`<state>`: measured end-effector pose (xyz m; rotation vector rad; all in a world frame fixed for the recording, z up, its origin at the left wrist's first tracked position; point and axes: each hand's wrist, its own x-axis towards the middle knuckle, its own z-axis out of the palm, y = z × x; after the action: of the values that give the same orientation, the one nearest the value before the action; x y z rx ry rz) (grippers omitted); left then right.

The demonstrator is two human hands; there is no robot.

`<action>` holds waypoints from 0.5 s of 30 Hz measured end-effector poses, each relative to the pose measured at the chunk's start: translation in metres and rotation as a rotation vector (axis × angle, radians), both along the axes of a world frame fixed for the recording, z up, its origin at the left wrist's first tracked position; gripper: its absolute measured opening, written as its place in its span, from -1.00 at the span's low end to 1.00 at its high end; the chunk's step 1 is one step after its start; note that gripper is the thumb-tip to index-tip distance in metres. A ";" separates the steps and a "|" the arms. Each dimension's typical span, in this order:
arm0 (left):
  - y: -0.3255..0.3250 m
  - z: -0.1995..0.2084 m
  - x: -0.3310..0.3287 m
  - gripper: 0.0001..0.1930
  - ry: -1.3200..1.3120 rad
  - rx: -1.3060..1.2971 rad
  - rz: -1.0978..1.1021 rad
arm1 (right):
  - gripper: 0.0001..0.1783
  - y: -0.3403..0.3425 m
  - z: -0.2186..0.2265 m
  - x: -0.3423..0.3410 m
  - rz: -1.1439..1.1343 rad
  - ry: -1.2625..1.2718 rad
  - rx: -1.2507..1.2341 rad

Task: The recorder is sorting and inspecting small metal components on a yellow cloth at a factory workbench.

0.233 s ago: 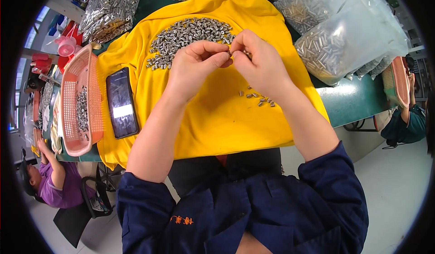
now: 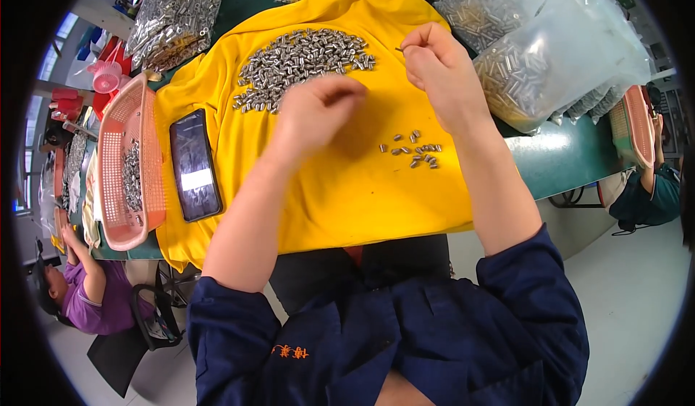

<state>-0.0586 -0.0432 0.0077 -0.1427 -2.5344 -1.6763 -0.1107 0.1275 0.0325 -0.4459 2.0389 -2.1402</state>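
A pile of small silvery metal sleeves (image 2: 304,57) lies on the yellow cloth (image 2: 340,210). My left hand (image 2: 318,112) is over the cloth at the near right edge of this pile. Its fingers are curled and blurred by motion, so whether they hold a piece cannot be seen. Higher up on the right, my right hand (image 2: 438,69) is closed in a pinch. The tip of a thin dark tool (image 2: 399,49) sticks out from its fingers; the rest is hidden. Between my forearms, nearer to me, is a small scattered group of metal sleeves (image 2: 416,150).
A black phone (image 2: 194,165) lies left of the pile, beside a pink plastic basket (image 2: 112,221) with metal parts. Bags of parts (image 2: 517,80) stand at the right, another bag (image 2: 177,18) at the back left. Other people sit at the left (image 2: 101,297) and right (image 2: 651,199).
My hands have come apart from where they met. The right moved up and right with the thin tool; the left dropped slightly. More sleeves now show in the small group.
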 end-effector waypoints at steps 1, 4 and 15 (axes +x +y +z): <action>0.009 -0.001 0.003 -0.86 0.103 -0.139 -0.087 | -0.93 0.001 0.000 -0.002 -0.028 0.060 -0.037; 0.034 0.004 0.007 -0.83 0.156 -0.311 -0.246 | -0.93 0.001 0.003 -0.002 -0.078 0.118 0.027; -0.001 0.019 -0.049 -0.83 0.132 -0.826 -0.069 | -0.92 -0.003 0.006 0.004 -0.072 0.231 0.016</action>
<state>-0.1075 -0.0446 0.0265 -0.3811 -2.9508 -0.5070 -0.1071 0.1249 0.0387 -0.6549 2.2220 -2.2026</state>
